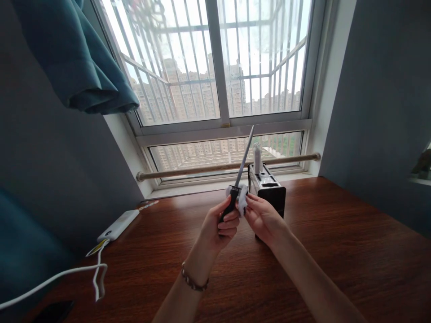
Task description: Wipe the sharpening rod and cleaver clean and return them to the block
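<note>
My left hand [218, 226] is closed round the black handle of a sharpening steel [244, 157], whose thin metal rod points up toward the window. My right hand [262, 217] pinches a small white cloth or tissue [241, 199] against the base of the rod, just above the handle. Both hands hover over a dark wooden table [336, 260]. Right behind them stands a black knife block [269, 188] with a white-handled item sticking out of its top.
A white power bank [118, 225] with a white cable [67, 271] lies at the table's left. A dark phone [54, 310] sits at the front left corner. A wooden rod [202, 169] runs along the barred window. A teal curtain [74, 58] hangs upper left.
</note>
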`<action>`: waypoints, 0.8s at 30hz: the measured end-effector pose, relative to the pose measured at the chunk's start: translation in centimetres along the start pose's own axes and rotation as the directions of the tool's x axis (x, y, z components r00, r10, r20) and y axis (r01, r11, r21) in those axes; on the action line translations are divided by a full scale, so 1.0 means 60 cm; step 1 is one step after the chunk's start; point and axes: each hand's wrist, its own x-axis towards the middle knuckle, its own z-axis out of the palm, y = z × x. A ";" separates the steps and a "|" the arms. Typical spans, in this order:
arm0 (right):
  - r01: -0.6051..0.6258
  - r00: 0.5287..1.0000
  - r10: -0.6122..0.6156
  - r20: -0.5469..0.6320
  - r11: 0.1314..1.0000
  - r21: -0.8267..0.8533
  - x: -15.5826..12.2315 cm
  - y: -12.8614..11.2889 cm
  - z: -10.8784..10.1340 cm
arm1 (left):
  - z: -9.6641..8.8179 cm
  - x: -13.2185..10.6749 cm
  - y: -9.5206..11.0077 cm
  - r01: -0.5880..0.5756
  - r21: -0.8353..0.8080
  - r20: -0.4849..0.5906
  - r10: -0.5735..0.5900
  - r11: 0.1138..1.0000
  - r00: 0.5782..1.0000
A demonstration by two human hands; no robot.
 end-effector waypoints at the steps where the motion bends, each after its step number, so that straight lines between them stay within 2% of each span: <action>1: 0.012 0.999 -0.011 0.037 1.000 -0.013 0.000 0.004 -0.001 | 0.002 0.000 -0.002 0.041 0.018 0.003 -0.041 0.999 0.999; 3: 0.018 0.998 -0.016 0.061 0.999 -0.038 0.000 0.003 -0.006 | 0.006 0.001 -0.007 0.111 0.088 -0.012 -0.110 0.990 0.994; 5: 0.020 0.997 -0.015 0.074 0.998 -0.065 0.000 -0.003 -0.011 | 0.011 0.003 -0.014 0.084 0.183 -0.068 -0.073 0.980 0.995; 7: 0.045 0.998 -0.042 0.047 0.997 -0.056 0.003 -0.005 -0.016 | 0.014 0.006 -0.022 -0.029 0.304 -0.147 0.077 0.952 0.986; 9: 0.072 0.997 -0.072 -0.007 0.997 -0.028 0.008 -0.004 -0.020 | 0.013 0.009 -0.028 -0.132 0.495 -0.220 0.271 0.859 0.937; 10: 0.079 0.996 -0.080 -0.037 0.997 -0.017 0.010 -0.002 -0.021 | 0.012 0.010 -0.030 -0.154 0.623 -0.238 0.374 0.767 0.897; 11: 0.081 0.994 -0.081 -0.067 0.997 -0.012 0.012 0.000 -0.022 | 0.012 0.010 -0.032 -0.155 0.762 -0.226 0.483 0.628 0.846; 13: 0.072 0.991 -0.073 -0.114 0.997 -0.015 0.014 0.003 -0.023 | 0.012 0.007 -0.033 -0.078 0.970 -0.105 0.684 0.231 0.722; 15: 0.066 0.987 -0.069 -0.142 0.997 -0.026 0.016 0.005 -0.023 | 0.016 0.003 -0.034 0.095 0.984 0.057 0.776 -0.150 0.628; 16: 0.067 0.986 -0.071 -0.151 0.997 -0.031 0.016 0.005 -0.024 | 0.017 0.002 -0.036 0.188 0.943 0.109 0.791 -0.273 0.603; 17: 0.070 0.984 -0.075 -0.159 0.997 -0.035 0.017 0.006 -0.024 | 0.019 0.001 -0.038 0.270 0.896 0.135 0.796 -0.352 0.590; 19: 0.086 0.980 -0.092 -0.177 0.995 -0.040 0.018 0.008 -0.024 | 0.020 0.002 -0.043 0.383 0.815 0.162 0.805 -0.436 0.571; 24: 0.086 0.968 -0.094 -0.232 0.995 -0.048 0.017 0.007 -0.019 | 0.012 0.006 -0.041 0.478 0.703 0.240 0.809 -0.526 0.537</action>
